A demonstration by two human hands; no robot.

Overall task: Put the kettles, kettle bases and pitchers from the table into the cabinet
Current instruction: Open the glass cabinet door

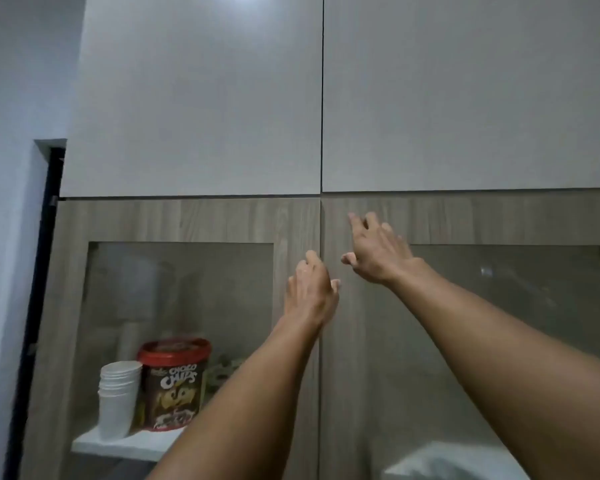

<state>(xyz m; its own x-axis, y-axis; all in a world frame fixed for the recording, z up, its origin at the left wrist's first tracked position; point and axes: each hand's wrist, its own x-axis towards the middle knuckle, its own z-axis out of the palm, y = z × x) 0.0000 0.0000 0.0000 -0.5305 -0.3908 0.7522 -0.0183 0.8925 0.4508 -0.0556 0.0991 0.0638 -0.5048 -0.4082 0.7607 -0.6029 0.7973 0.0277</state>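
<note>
Both your bare arms reach up to the tall wood-grain cabinet with glass-panelled doors (187, 220), and both doors stand shut. Your left hand (310, 289) lies at the centre seam between the doors, its grip loose, fingers curled toward the door edge and holding nothing. Your right hand (378, 251) sits just at 1 o'clock from the left one, on the frame of the right door, fingers spread wide and empty. Behind the left glass pane, at 7 o'clock from your left hand, a stack of white paper cups (118, 398) stands on a white shelf (118, 445), touching or just beside a red-lidded round tub of chocolate chips (174, 382). Plain pale upper cabinet doors (201, 98) run above. No kettle, base or pitcher shows here.
</note>
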